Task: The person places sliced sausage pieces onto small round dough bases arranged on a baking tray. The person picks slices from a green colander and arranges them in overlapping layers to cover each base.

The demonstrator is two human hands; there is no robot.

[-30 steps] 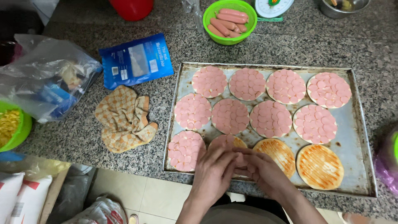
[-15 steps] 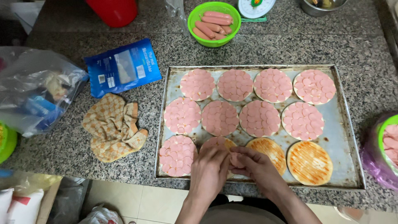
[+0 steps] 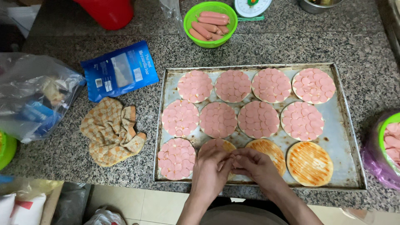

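Currently we have both hands, left hand (image 3: 210, 168) and right hand (image 3: 254, 164), fingers pinched together over the half-covered bread round (image 3: 218, 146) at the tray's (image 3: 341, 137) near edge, apparently laying sausage slices; whatever they grip is hidden.

Sausage-topped rounds (image 3: 233, 112) crowd the tray (image 3: 346, 137); open counter (image 3: 362, 46) lies behind, beside the green basket (image 3: 210, 18).

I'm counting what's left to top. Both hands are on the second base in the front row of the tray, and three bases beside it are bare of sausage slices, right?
Not quite. The head view shows both hands, left hand and right hand, on that second base, but only two bare bases lie beside it on the tray, not three.
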